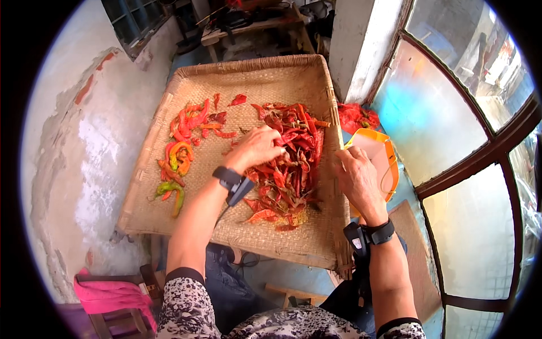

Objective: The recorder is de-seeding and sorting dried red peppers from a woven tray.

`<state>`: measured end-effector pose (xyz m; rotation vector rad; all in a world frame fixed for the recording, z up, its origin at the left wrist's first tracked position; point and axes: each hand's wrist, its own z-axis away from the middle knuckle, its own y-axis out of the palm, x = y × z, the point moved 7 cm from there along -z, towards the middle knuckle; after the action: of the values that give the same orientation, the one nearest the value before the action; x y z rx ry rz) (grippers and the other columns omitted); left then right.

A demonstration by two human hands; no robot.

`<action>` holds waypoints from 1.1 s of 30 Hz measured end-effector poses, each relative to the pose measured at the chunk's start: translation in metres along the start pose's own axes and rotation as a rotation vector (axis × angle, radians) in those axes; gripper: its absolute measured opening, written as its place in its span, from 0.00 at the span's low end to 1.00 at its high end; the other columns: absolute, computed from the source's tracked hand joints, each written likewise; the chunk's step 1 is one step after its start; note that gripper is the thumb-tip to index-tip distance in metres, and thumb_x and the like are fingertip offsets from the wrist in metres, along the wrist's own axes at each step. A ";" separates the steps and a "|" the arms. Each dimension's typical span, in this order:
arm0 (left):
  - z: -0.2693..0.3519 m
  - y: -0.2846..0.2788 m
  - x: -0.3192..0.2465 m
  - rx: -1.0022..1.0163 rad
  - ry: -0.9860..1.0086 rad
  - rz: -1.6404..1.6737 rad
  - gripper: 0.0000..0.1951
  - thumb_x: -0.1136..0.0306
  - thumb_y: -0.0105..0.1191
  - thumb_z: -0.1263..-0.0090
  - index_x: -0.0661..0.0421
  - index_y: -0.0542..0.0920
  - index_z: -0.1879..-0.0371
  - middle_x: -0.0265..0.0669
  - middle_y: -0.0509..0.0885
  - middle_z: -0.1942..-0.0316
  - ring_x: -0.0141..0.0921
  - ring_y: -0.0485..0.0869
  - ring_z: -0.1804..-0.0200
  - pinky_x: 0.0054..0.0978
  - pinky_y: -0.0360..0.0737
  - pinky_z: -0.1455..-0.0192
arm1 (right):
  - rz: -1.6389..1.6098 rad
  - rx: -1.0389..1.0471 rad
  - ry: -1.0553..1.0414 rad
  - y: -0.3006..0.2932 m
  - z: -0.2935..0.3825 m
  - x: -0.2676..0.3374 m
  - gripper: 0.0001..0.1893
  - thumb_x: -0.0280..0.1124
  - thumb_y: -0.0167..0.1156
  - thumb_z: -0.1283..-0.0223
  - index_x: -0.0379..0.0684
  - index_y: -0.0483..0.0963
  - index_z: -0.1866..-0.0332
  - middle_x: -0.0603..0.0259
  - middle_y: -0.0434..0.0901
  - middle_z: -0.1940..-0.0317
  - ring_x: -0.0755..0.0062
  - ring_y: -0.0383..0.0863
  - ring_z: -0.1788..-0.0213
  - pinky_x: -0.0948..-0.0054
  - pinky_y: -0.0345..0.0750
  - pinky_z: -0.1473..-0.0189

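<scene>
A large rectangular woven basket tray (203,224) lies before me. On its right half is a heap of dried red chili peppers (292,169). My left hand (256,146) reaches over the heap's left edge, fingers curled at the chilies; whether it pinches one cannot be told. Fresher red peppers (188,120) lie in the tray's left part, with orange and green peppers (180,159) below them. My right hand (358,178) is at the tray's right rim, beside an orange-rimmed container (391,165); its fingers are bent and partly hidden, so its hold is unclear.
Red plastic bags (358,116) lie on the floor beyond the container. A framed glass window (457,169) stands at the right, a worn plaster wall (97,148) at the left. A wooden table (245,29) is behind the tray. A pink cloth (110,296) hangs over a wooden chair at the lower left.
</scene>
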<state>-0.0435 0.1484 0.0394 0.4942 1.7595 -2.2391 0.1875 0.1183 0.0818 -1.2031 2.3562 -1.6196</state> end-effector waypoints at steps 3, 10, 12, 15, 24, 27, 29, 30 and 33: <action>0.040 0.020 -0.011 -0.138 0.163 0.002 0.19 0.54 0.53 0.32 0.55 0.77 0.51 0.42 0.75 0.47 0.41 0.73 0.44 0.42 0.71 0.38 | -0.052 0.040 -0.039 0.009 0.002 0.013 0.09 0.25 0.62 0.46 0.39 0.74 0.60 0.52 0.74 0.64 0.50 0.75 0.56 0.57 0.77 0.58; 0.107 0.048 -0.052 -0.502 0.423 -0.114 0.11 0.74 0.58 0.37 0.59 0.80 0.56 0.43 0.74 0.43 0.43 0.72 0.42 0.42 0.71 0.39 | -0.096 0.085 -0.201 0.031 0.006 0.036 0.10 0.26 0.61 0.43 0.39 0.74 0.57 0.52 0.76 0.68 0.49 0.78 0.62 0.57 0.77 0.61; 0.119 0.043 -0.064 -0.627 0.539 -0.076 0.08 0.79 0.56 0.39 0.60 0.79 0.61 0.42 0.75 0.47 0.43 0.74 0.44 0.41 0.73 0.41 | -0.175 0.129 -0.163 0.033 0.006 0.044 0.12 0.25 0.60 0.43 0.39 0.75 0.54 0.52 0.77 0.67 0.49 0.79 0.62 0.59 0.77 0.61; 0.119 0.044 -0.068 -0.592 0.637 0.054 0.07 0.82 0.54 0.41 0.60 0.78 0.64 0.41 0.77 0.52 0.43 0.77 0.48 0.40 0.75 0.44 | -0.399 0.176 -0.093 0.049 0.009 0.044 0.15 0.22 0.59 0.42 0.38 0.75 0.48 0.52 0.79 0.67 0.52 0.81 0.66 0.64 0.78 0.61; 0.112 0.012 -0.039 -0.669 0.410 0.599 0.14 0.89 0.40 0.38 0.60 0.74 0.58 0.38 0.78 0.52 0.30 0.81 0.54 0.25 0.80 0.50 | -0.561 0.273 -0.013 0.056 0.006 0.054 0.08 0.24 0.60 0.42 0.37 0.77 0.57 0.45 0.81 0.69 0.46 0.83 0.65 0.57 0.78 0.63; 0.108 0.009 -0.034 -0.676 0.370 0.777 0.18 0.90 0.38 0.38 0.60 0.75 0.53 0.38 0.78 0.54 0.30 0.82 0.54 0.27 0.80 0.52 | -0.543 0.207 0.016 0.045 0.003 0.057 0.10 0.24 0.61 0.42 0.38 0.76 0.55 0.47 0.81 0.69 0.48 0.83 0.63 0.58 0.78 0.61; 0.106 0.008 -0.035 -0.675 0.389 0.769 0.18 0.90 0.38 0.38 0.60 0.75 0.53 0.39 0.78 0.54 0.30 0.83 0.53 0.26 0.80 0.51 | -0.532 0.122 -0.039 0.036 0.001 0.062 0.12 0.24 0.62 0.43 0.38 0.75 0.53 0.49 0.80 0.68 0.48 0.82 0.61 0.59 0.77 0.60; 0.106 0.007 -0.037 -0.676 0.412 0.761 0.18 0.90 0.38 0.37 0.60 0.75 0.52 0.39 0.78 0.53 0.31 0.83 0.52 0.26 0.80 0.51 | -0.529 0.120 -0.075 0.036 0.001 0.063 0.13 0.26 0.63 0.43 0.39 0.75 0.53 0.49 0.78 0.67 0.48 0.81 0.60 0.58 0.77 0.60; 0.107 0.007 -0.048 -0.609 0.468 0.782 0.18 0.90 0.38 0.37 0.60 0.75 0.52 0.39 0.78 0.51 0.31 0.83 0.50 0.26 0.80 0.48 | -0.403 0.126 -0.107 0.040 0.003 0.065 0.12 0.27 0.62 0.43 0.40 0.75 0.53 0.50 0.77 0.66 0.47 0.80 0.61 0.56 0.77 0.61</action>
<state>-0.0087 0.0419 0.0756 1.3330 1.8593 -1.0494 0.1210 0.0826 0.0726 -1.7724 2.0060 -1.7214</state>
